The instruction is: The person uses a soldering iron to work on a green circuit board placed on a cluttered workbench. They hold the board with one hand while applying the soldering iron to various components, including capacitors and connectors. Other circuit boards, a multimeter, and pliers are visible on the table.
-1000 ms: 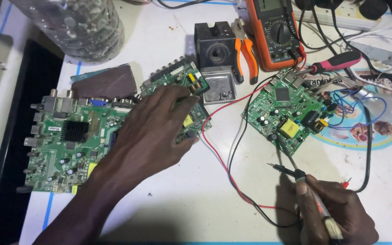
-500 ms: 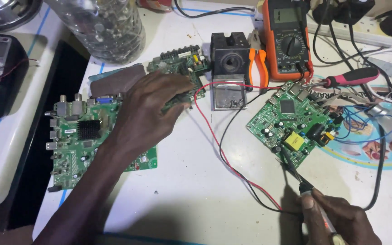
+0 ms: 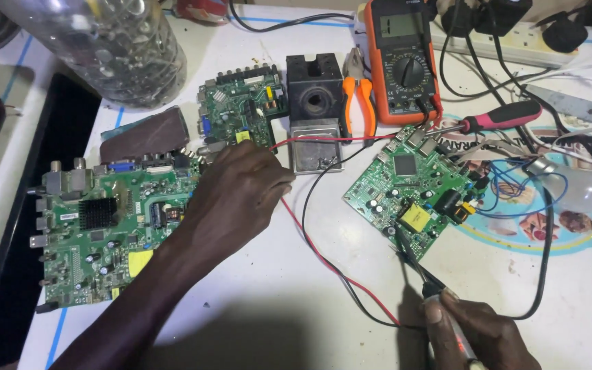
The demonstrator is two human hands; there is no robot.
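Observation:
My left hand point(image 3: 238, 195) lies palm down across the right end of a large green circuit board point(image 3: 97, 233). Its bent fingers reach the near edge of a smaller green board point(image 3: 238, 109). What lies under the fingers is hidden. My right hand point(image 3: 474, 336) at the bottom edge grips a test probe point(image 3: 423, 277). The probe's tip touches the near corner of a third green board point(image 3: 412, 192). Red and black leads point(image 3: 337, 270) run from the probe past my left hand to an orange multimeter point(image 3: 402, 62).
A black soldering stand point(image 3: 315, 92) and orange-handled pliers point(image 3: 358, 103) sit behind the boards. A pink-handled screwdriver point(image 3: 505, 116), a bulb point(image 3: 573, 188), a power strip point(image 3: 515, 41) and tangled wires crowd the right. A clear plastic jar point(image 3: 104, 48) stands at the back left.
The view has shifted. My left hand has slid back off the smaller board, which now shows more. My right hand keeps the probe on the third board.

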